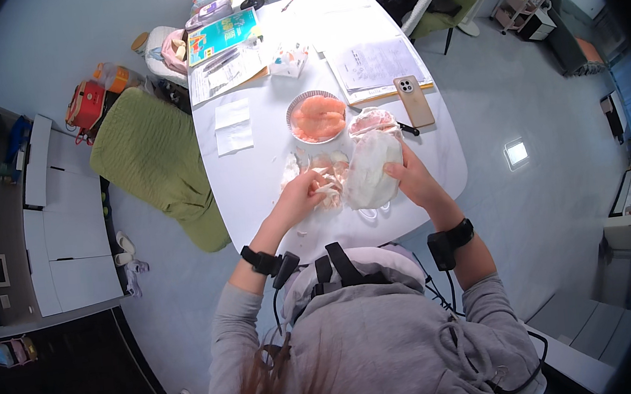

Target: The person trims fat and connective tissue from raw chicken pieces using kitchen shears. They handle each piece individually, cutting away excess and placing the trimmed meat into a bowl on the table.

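Note:
In my right hand point(413, 173) is a large pale piece of pomelo point(373, 171) covered in white pith, gripped at its right side. My left hand point(304, 195) has its fingers curled together over a heap of membrane and peel scraps point(338, 166); whether a scrap is pinched between them is hidden. Beyond the pale piece lies another pomelo portion point(373, 120), pink flesh showing within white pith. A round bowl with a ribbed rim point(289, 121) holds peeled orange-pink pomelo flesh point(319, 115). The black handle of a knife point(408, 129) sticks out beside the pink portion.
A phone point(416, 102) rests partly on stacked papers point(379, 62) at the right. White tissue point(233, 126) lies at the left, with a teal book point(223, 35) farther back. White loops point(368, 213) show near the front edge. A green-covered chair point(146, 156) stands left of the table.

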Demonstrator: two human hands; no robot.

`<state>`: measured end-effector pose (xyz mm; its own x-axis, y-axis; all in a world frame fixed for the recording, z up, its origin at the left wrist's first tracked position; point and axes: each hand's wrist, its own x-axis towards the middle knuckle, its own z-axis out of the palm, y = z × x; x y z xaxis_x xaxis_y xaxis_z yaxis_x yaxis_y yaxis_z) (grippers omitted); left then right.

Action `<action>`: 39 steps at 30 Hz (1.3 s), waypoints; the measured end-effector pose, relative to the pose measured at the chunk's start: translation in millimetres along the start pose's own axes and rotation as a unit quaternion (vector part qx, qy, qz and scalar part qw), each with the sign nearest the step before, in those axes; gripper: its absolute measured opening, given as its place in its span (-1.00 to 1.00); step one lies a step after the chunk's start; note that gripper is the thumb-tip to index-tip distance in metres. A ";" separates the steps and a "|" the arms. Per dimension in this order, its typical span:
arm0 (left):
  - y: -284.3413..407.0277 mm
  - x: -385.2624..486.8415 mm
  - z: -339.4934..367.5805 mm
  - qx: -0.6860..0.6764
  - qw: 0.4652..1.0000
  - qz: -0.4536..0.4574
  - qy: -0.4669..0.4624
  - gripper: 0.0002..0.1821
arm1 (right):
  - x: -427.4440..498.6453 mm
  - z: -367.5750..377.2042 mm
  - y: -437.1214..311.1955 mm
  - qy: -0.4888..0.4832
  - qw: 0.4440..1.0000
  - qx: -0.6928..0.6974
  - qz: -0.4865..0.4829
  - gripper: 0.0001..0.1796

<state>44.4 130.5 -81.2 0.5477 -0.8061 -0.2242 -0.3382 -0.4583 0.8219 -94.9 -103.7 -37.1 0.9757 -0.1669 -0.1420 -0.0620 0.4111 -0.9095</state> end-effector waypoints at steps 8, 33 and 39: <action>44.3 -7.2 -1.6 -0.250 0.964 0.046 -0.083 -0.27 | -11.0 8.1 9.7 -0.062 0.994 -0.052 0.076 -0.39; 43.1 -52.1 47.9 0.006 0.991 0.120 -0.053 -0.28 | -40.8 34.2 43.9 -0.121 0.921 -0.357 0.099 -0.10; 31.5 -49.7 53.2 0.039 0.990 0.135 -0.032 -0.33 | -33.7 28.6 43.5 -0.159 0.922 -0.337 0.103 -0.15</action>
<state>-34.1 136.2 -72.0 0.3808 -0.9239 -0.0375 -0.5254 -0.2495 0.8135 -124.5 -54.6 -60.7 0.9345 0.1684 -0.3135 -0.2639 -0.2628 -0.9280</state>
